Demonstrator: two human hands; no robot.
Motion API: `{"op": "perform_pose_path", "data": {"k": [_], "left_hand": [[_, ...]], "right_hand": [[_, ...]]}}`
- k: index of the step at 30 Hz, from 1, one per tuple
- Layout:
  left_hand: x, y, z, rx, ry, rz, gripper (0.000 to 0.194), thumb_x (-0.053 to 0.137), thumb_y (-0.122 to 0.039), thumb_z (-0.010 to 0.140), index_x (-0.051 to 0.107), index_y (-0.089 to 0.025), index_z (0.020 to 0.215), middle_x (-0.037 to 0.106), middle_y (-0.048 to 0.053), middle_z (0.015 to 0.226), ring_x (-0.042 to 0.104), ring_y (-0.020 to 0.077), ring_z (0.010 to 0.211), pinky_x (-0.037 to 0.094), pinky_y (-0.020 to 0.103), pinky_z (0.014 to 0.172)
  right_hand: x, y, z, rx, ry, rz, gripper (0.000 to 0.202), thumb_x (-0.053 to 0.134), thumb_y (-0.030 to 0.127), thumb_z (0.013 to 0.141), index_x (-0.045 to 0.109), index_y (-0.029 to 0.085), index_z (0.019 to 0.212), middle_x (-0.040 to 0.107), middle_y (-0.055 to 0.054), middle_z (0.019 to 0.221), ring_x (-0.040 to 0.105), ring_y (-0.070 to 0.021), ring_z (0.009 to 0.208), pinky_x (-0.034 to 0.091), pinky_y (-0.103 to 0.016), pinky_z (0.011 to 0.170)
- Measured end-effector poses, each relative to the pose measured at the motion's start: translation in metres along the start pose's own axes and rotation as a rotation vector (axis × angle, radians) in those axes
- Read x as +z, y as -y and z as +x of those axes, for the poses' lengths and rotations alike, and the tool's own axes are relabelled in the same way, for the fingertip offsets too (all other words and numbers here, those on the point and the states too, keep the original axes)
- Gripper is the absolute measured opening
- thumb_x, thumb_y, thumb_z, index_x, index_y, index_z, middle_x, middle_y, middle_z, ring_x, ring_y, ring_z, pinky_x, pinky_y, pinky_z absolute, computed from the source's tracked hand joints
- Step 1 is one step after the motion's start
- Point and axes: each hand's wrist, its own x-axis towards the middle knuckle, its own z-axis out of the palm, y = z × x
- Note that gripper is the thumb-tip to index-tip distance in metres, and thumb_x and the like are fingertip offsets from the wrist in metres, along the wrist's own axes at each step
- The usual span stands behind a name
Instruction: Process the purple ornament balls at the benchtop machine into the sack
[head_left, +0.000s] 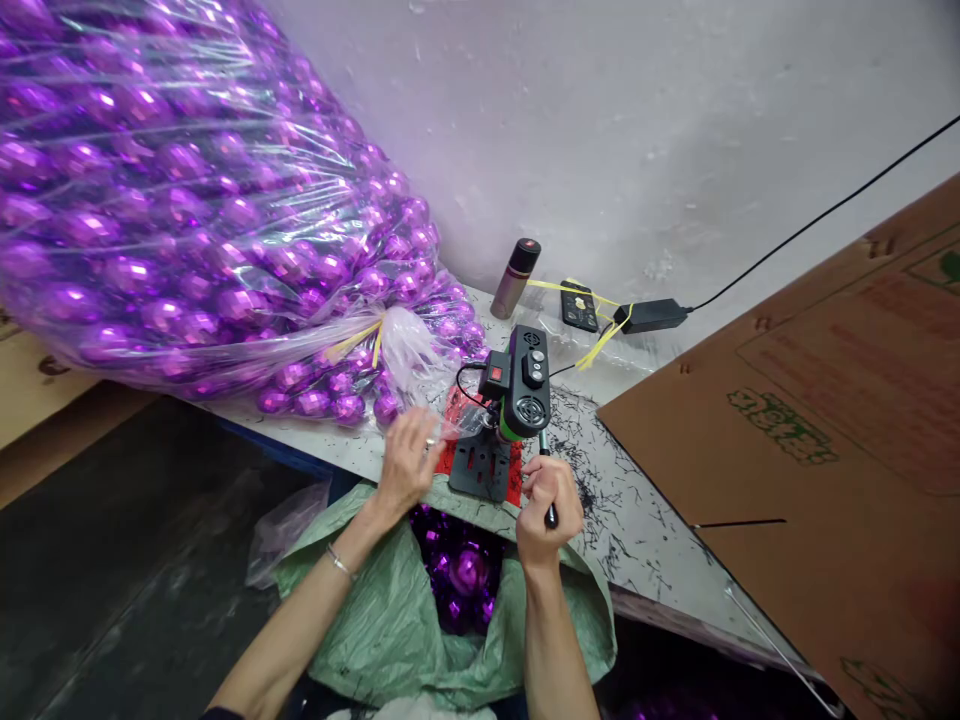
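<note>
A black-gripped metal lever (551, 516) is enclosed by the curled fingers of the right hand (546, 490), beside a black twin-grilled device (531, 385) mounted over a slotted black plate (478, 470) on the pale bench (660, 530). The left hand (407, 462) is held partly open just left of the plate, its fingers bent beside thin clear plastic film (450, 425); whether anything is pinched there cannot be told.

A red sheet (514, 482) is seen under the plate, and black clippings (611, 480) are scattered to its right. Below the bench edge, shiny purple baubles (466, 570) are held in an open green woven sack (390, 620). On the left, a large clear plastic bag (187, 200) of faceted purple balls is gathered with a yellow tie (375, 335).

For good control, the lever is probably best moved smoothly, with the grip kept firm but the wrist loose. The left fingertips should be kept clear of the device's working parts, and the loose film and the dark cable (466, 368) would be better drawn aside, since either could be snagged. The sack's mouth should be kept spread.
</note>
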Motion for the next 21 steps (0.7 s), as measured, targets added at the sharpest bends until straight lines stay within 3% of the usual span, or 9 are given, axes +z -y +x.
{"op": "perform_pose_path", "data": {"k": [3,6,9,13,17,21], "left_hand": [[-0.014,0.026,0.039,-0.311,-0.4,0.101,0.062,0.047,-0.041,0.102,0.034,-0.015,0.157,0.024,0.022,0.167,0.016,0.0328,0.159,0.015,0.055,0.129],[-0.031,0.057,0.062,-0.57,-0.521,0.17,0.074,0.04,-0.047,0.104,0.013,-0.012,0.163,0.006,0.025,0.171,-0.002,0.0344,0.161,0.007,0.061,0.128],[-0.038,0.081,0.077,-0.731,-0.481,0.195,0.087,0.04,-0.052,0.102,0.001,-0.004,0.162,-0.004,0.032,0.169,-0.012,0.0386,0.159,0.004,0.066,0.125],[-0.032,0.094,0.102,-0.747,-0.347,0.219,0.098,0.046,-0.05,0.1,-0.001,0.015,0.155,-0.009,0.045,0.162,-0.012,0.043,0.158,0.004,0.061,0.126],[-0.034,0.102,0.113,-0.699,-0.271,0.34,0.092,0.046,-0.047,0.1,0.011,0.021,0.152,0.006,0.048,0.16,0.004,0.0454,0.158,0.007,0.059,0.127],[-0.046,0.113,0.091,-0.506,-0.109,0.487,0.082,0.05,-0.045,0.098,0.029,0.013,0.152,0.026,0.042,0.159,0.023,0.0453,0.155,0.016,0.057,0.126]], "right_hand": [[-0.001,-0.001,0.001,-0.012,0.015,-0.001,0.032,0.045,0.008,0.096,0.049,0.022,0.068,0.053,0.002,0.063,0.061,-0.0148,0.067,0.044,-0.03,0.062],[-0.001,-0.002,-0.001,-0.018,0.021,-0.001,0.032,0.044,0.007,0.096,0.049,0.022,0.068,0.054,0.002,0.064,0.061,-0.0146,0.067,0.044,-0.029,0.06],[0.0,-0.002,-0.003,-0.009,0.008,0.006,0.032,0.044,0.007,0.096,0.049,0.022,0.068,0.054,0.002,0.064,0.061,-0.0153,0.067,0.044,-0.029,0.059],[0.003,-0.001,-0.004,0.011,-0.012,0.016,0.033,0.043,0.009,0.097,0.048,0.022,0.067,0.052,0.002,0.062,0.061,-0.017,0.067,0.043,-0.03,0.058],[0.003,0.0,-0.004,0.022,-0.017,0.022,0.034,0.043,0.009,0.097,0.048,0.021,0.066,0.052,0.002,0.062,0.061,-0.0152,0.069,0.043,-0.029,0.061],[0.002,0.0,-0.005,0.024,-0.006,0.029,0.035,0.044,0.01,0.098,0.047,0.021,0.065,0.053,0.002,0.065,0.06,-0.0136,0.07,0.043,-0.028,0.064]]}}
